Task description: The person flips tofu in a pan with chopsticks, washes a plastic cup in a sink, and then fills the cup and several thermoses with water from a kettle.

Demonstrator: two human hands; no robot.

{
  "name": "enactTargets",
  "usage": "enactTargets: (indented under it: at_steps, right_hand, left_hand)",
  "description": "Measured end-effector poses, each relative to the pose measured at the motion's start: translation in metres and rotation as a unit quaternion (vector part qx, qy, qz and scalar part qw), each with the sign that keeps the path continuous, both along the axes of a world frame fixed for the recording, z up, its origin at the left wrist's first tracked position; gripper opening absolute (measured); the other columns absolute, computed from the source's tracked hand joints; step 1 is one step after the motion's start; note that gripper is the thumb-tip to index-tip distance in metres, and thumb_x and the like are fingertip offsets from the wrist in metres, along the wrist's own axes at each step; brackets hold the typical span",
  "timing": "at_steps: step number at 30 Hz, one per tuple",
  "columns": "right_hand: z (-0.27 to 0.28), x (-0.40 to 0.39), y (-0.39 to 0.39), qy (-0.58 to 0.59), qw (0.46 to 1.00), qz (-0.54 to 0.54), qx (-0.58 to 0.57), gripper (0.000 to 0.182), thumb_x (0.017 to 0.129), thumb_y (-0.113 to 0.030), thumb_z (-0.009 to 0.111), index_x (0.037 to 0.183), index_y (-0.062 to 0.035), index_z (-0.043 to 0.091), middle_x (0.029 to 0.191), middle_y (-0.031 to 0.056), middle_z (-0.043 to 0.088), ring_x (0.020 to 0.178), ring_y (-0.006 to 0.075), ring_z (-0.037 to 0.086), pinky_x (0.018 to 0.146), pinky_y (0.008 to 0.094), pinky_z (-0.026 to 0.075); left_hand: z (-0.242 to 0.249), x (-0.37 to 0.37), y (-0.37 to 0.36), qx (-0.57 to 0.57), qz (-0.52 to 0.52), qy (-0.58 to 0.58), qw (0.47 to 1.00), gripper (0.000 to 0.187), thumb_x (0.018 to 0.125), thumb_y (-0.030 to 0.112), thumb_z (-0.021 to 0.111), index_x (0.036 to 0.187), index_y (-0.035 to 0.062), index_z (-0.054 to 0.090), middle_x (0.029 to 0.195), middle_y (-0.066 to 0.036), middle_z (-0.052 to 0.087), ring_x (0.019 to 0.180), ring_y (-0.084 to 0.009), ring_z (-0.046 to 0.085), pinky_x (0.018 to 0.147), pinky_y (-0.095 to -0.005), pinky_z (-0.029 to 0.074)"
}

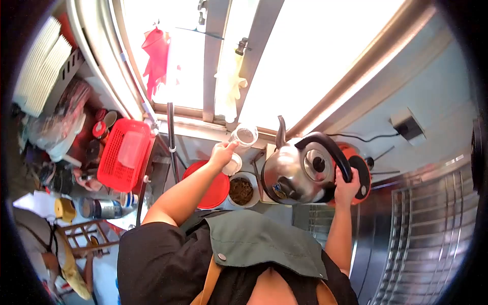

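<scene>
My left hand (222,155) is closed on the edge of a small clear plastic cup (245,135), holding it up by the window sill. My right hand (346,186) wraps round the black handle of a large steel kettle (292,173), whose spout points toward the window. Below my left hand is a small white round container (232,164). Closer to my body stands a white tub (234,204) with dark brown, leafy-looking contents (241,191). A red round lid or basin (216,190) lies beside the tub, partly behind my left forearm.
A red plastic basket (105,168) stands at the left, near stacked white containers (43,66). Pink (156,56) and pale gloves (233,84) hang at the window. Right of the kettle is an orange-and-black appliance (362,175); a wire rack (424,229) stands farther right. Another person (38,234) is at lower left.
</scene>
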State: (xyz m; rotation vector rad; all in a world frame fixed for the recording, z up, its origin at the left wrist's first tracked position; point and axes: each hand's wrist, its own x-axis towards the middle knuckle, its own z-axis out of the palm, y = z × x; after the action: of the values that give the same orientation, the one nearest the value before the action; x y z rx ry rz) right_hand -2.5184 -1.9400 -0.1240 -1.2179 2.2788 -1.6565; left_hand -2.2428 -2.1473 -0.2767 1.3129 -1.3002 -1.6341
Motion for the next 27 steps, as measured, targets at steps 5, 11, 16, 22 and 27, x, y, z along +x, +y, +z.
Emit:
enactTargets:
  at_steps: [5,11,16,22,27]
  right_hand:
    - [0.003,-0.011,-0.012,0.043,0.999,0.030,0.012,0.015,0.068,-0.001,0.060,0.078,-0.0018,0.049,0.065,-0.0011,0.045,0.060,0.0068,0.042,0.057,0.0207,0.037]
    - [0.025,-0.010,-0.042,0.071,0.991,0.108,0.021,0.016,0.066,0.001,0.058,0.079,-0.0016,0.050,0.067,0.0004,0.047,0.062,0.0080,0.044,0.060,0.0213,0.038]
    - [0.039,-0.005,-0.062,0.149,0.977,0.152,0.030,0.018,0.064,0.002,0.058,0.081,-0.0011,0.051,0.067,0.0017,0.049,0.062,0.0100,0.046,0.061,0.0227,0.039]
    - [0.053,0.006,-0.076,0.167,0.968,0.178,0.058,0.018,0.063,0.001,0.057,0.079,-0.0010,0.051,0.067,0.0034,0.050,0.062,0.0122,0.047,0.062,0.0241,0.040]
    - [0.057,0.009,-0.086,0.189,0.960,0.187,0.081,0.017,0.063,0.000,0.057,0.079,-0.0012,0.052,0.066,0.0070,0.051,0.061,0.0146,0.049,0.060,0.0255,0.041]
  left_hand:
    - [0.025,0.003,0.002,-0.048,0.085,-0.065,0.993,0.037,0.074,0.036,0.059,0.069,-0.0009,0.058,0.059,-0.005,0.054,0.058,-0.0122,0.047,0.057,-0.0278,0.040]
    - [0.003,-0.004,-0.012,-0.080,0.088,-0.066,0.991,0.043,0.073,0.042,0.058,0.072,-0.0011,0.058,0.063,-0.010,0.056,0.059,-0.0158,0.050,0.058,-0.0299,0.041]
    - [0.007,0.003,-0.008,-0.092,0.094,-0.103,0.986,0.045,0.071,0.046,0.058,0.071,0.0005,0.058,0.062,-0.011,0.056,0.059,-0.0193,0.051,0.059,-0.0316,0.041]
    - [-0.014,0.013,-0.014,-0.114,0.117,-0.097,0.982,0.038,0.073,0.038,0.061,0.068,0.0004,0.057,0.057,-0.003,0.052,0.052,-0.0098,0.045,0.051,-0.0268,0.038]
    - [-0.008,0.021,-0.009,-0.100,0.138,-0.109,0.979,0.037,0.072,0.037,0.062,0.065,0.0011,0.057,0.055,-0.002,0.051,0.051,-0.0097,0.043,0.049,-0.0272,0.037]
